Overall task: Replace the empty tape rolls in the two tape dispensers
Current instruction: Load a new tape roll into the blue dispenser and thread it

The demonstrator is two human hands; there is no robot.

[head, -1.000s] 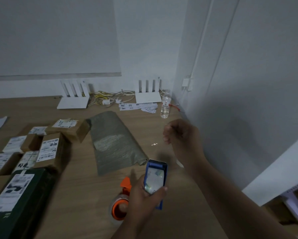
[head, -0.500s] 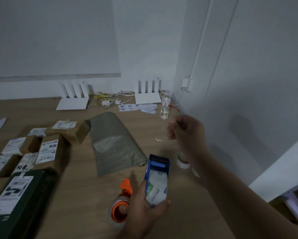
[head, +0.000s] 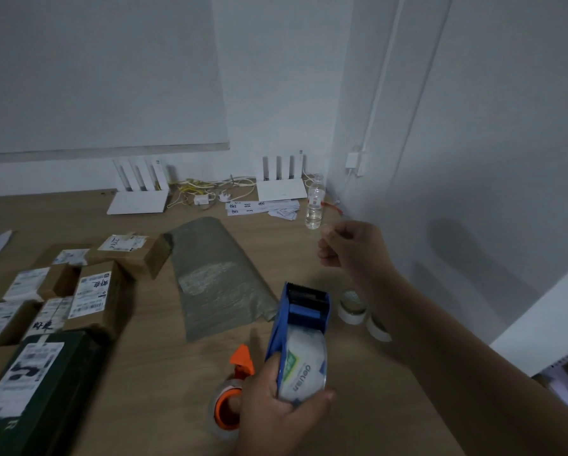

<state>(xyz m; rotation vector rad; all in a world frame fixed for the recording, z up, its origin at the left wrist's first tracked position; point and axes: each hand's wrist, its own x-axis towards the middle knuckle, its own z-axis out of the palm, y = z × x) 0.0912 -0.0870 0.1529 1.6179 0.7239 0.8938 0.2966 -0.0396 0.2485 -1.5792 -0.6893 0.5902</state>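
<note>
Grip: left hand (head: 276, 409) fingers clasp the blue plastic tape dispenser (head: 304, 311), loaded with a clear tape roll (head: 304, 366), above the wooden worktop (head: 164, 373), steadying it. Right hand (head: 355, 251) fingers are pinched beyond its cutter, presumably drawing tape; contact unconfirmable. Orange plastic tape dispenser (head: 230, 403) lies beneath.

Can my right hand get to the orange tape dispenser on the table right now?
Probably not directly. The left hand, gripping the blue dispenser, sits between the right hand and the orange dispenser, partly covering it. The right hand would have to cross over or go round.
</note>
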